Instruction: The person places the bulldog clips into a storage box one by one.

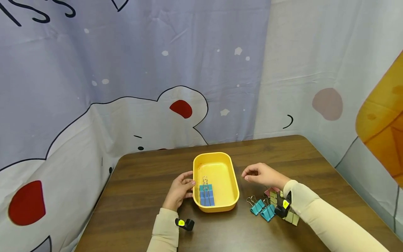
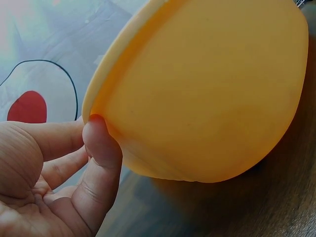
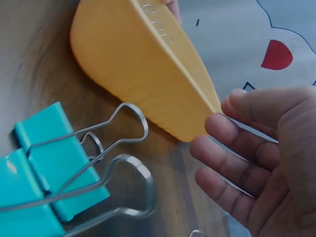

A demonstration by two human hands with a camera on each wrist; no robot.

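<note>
Head view says roughly partway, at a guess: some blue and teal clips (image 1: 206, 197) are already in the yellow tray (image 1: 224, 178), whose rim is pinched by the left hand (image 1: 178, 190). Nothing's held by the right hand (image 1: 266, 175), fingers loosely bent, just off the tray's far side from the left. Still left out on the worktop (image 1: 132, 210), near the right wrist: teal clips (image 1: 268, 212), yellowish clips (image 1: 292, 218) and a pinkish one (image 1: 270, 191), partly hidden, so no count. No brands can be read; only cut-off black lettering (image 1: 42, 21) is seen on the cloth (image 1: 126, 52) behind.
</note>
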